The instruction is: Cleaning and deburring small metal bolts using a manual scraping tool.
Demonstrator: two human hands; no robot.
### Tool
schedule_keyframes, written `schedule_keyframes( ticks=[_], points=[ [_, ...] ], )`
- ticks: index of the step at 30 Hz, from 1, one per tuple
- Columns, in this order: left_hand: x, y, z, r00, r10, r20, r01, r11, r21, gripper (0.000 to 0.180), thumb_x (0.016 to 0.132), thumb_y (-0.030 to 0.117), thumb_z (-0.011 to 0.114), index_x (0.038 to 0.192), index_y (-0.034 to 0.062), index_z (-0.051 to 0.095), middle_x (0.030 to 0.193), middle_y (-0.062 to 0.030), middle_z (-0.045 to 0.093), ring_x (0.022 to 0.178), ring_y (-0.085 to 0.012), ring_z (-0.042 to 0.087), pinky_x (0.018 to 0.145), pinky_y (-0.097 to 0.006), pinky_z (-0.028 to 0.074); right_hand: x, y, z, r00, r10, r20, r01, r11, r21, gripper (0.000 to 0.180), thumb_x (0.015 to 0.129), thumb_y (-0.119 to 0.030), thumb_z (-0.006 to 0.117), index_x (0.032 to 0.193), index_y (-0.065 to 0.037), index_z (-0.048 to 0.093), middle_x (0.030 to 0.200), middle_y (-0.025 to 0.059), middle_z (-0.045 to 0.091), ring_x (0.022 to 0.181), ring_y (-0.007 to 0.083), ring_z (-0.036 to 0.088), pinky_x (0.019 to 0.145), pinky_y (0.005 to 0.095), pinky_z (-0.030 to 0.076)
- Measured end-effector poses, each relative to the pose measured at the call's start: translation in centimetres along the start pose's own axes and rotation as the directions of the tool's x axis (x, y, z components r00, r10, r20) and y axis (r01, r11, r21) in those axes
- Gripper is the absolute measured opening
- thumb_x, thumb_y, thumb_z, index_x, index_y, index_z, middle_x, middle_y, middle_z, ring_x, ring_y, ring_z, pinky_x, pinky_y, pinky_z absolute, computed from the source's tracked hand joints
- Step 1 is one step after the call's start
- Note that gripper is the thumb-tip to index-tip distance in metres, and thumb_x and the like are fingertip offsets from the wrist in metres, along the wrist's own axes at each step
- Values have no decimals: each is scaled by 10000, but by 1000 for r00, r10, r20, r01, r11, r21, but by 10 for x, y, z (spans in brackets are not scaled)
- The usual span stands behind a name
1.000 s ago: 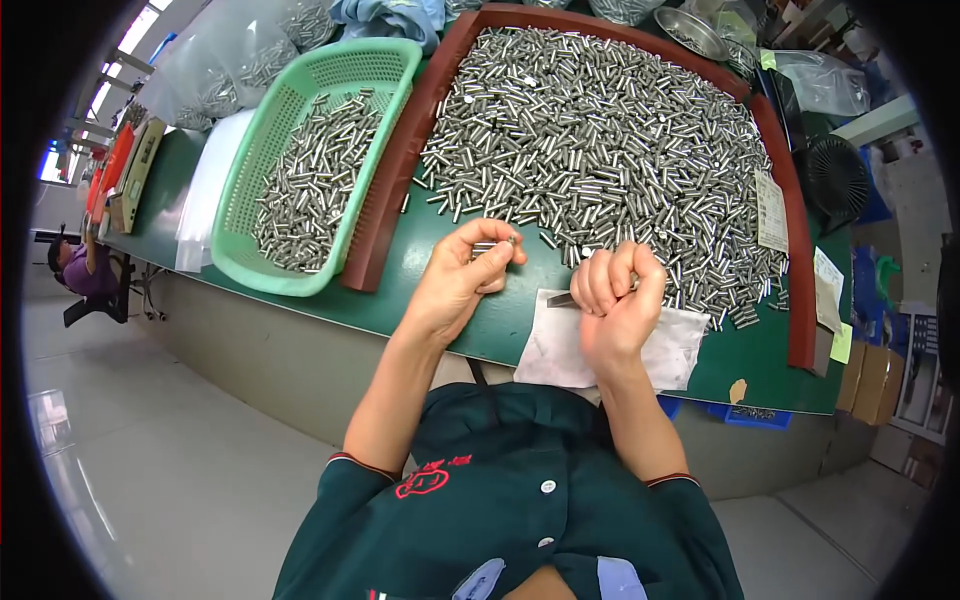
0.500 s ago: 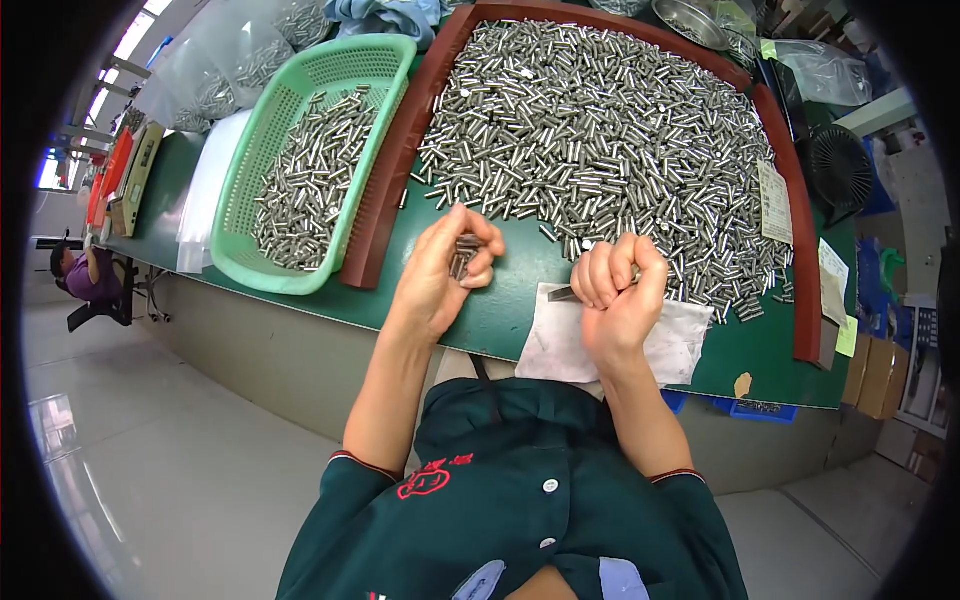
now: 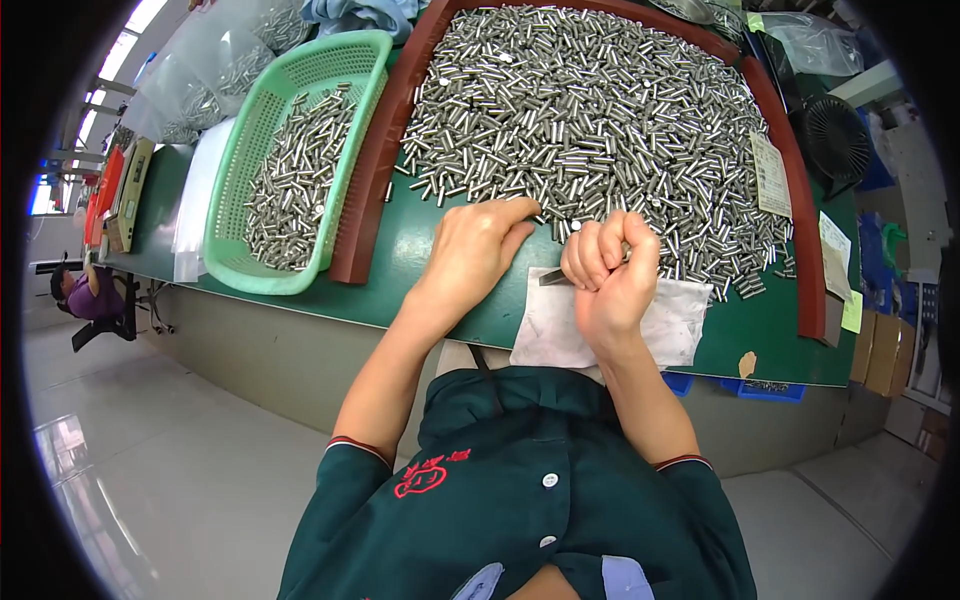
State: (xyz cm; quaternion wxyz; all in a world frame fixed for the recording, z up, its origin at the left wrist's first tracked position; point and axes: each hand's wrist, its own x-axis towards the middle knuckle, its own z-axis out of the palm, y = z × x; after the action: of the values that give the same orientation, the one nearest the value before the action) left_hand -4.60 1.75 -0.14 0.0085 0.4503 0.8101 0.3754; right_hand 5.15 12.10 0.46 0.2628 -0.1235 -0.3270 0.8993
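Small shiny metal pins [image 3: 590, 120] lie in a wide heap on the green table. At the heap's near edge is my left hand [image 3: 470, 255], back up and fingers curled, thumb and forefinger close together beside a pin. Its palm is hidden now; half a second ago pins showed in it. My right hand [image 3: 612, 270] is a closed fist, knuckles turned up, just right of it. Out of that fist sticks the end of a flat grey metal tool [image 3: 553, 277], the rest covered by my fingers. Under the fist lies a smudged white cloth [image 3: 540, 335].
Dark red rails [image 3: 362, 215] border the heap. Left of them stands a green plastic basket [image 3: 222, 215] with more pins. A small black fan [image 3: 838, 140] and paper labels [image 3: 770, 175] are at the right. Far left, another person [image 3: 92, 295] sits at the table.
My left hand has turned palm down and moved right to the heap's near edge, hiding the pins in its palm. My right hand stays closed in nearly the same place. The view has shifted slightly.
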Motion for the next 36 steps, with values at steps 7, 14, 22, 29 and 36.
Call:
schedule_keyframes(
  ticks=[7, 14, 22, 29, 36],
  points=[
    [-4, 3, -8, 995, -54, 81, 52, 998, 17, 81, 722, 47, 607, 781, 3, 574, 597, -94, 554, 486, -168, 511, 468, -269, 397, 0, -1, 2, 1000, 6, -1, -6, 1000, -6, 349, 863, -234, 308, 544, -95, 272, 425, 8, 264, 384, 84, 188, 370, 236, 179],
    [-21, 11, -19, 895, -400, 198, 445, 757, -479, 106, 785, 81, 573, 784, -24, 557, 639, 14, 509, 595, -38, 428, 529, -198, 364, 0, -2, 1, 1000, 6, -19, -6, 1000, 4, 346, 857, -220, 305, 536, -96, 267, 423, 5, 261, 381, 79, 180, 366, 234, 170],
    [-30, 10, -18, 883, -428, 194, 465, 739, -487, 108, 791, 81, 566, 789, -26, 562, 651, 15, 527, 594, -34, 431, 531, -194, 367, -1, -1, 1, 1000, 9, 10, -9, 999, -49, 335, 867, -238, 269, 555, -115, 282, 415, -10, 254, 369, 82, 167, 372, 240, 174],
    [-28, 13, -14, 908, -386, 165, 416, 777, -473, 98, 785, 70, 569, 790, -27, 565, 627, 18, 508, 579, -29, 420, 516, -186, 356, 0, -1, -1, 1000, 5, 9, -4, 999, -48, 334, 869, -225, 262, 555, -114, 286, 416, -6, 256, 367, 84, 168, 373, 240, 177],
    [-37, 25, -20, 847, -450, 282, 522, 608, -598, 90, 804, 82, 558, 796, -5, 542, 620, 21, 461, 509, -23, 364, 433, -185, 282, 2, 1, 1, 1000, 0, 24, 1, 999, -37, 346, 876, -229, 261, 551, -112, 283, 418, -6, 256, 366, 82, 166, 372, 236, 171]
  ],
)
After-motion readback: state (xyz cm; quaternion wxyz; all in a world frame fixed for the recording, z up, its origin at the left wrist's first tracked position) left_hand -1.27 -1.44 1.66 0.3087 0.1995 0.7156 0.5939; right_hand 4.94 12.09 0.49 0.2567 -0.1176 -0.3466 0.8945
